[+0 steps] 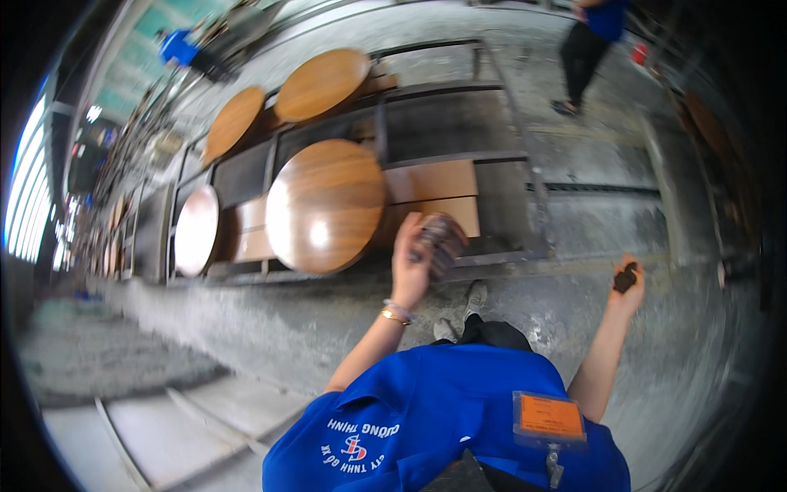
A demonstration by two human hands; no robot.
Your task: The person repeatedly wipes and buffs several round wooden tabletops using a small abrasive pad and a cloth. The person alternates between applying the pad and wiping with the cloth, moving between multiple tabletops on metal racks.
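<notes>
My left hand (410,266) is closed around a dark, striped bundle (444,244), smeared by motion, so its kind cannot be made out. It is over the near edge of a metal rack, just right of a large round wooden tabletop (325,205) with a glossy top. Out to the right, away from the rack, my right hand (632,289) grips a small dark brown lump (625,278) against the palm. Whether that lump is cloth or a pad does not show.
Other round wooden tops (322,84) lie on the dark metal rack (512,115), with flat brown boards (433,182) beside them. A person in blue (594,37) stands at the far right, another (182,51) at the far left. Concrete floor (566,307) surrounds my feet.
</notes>
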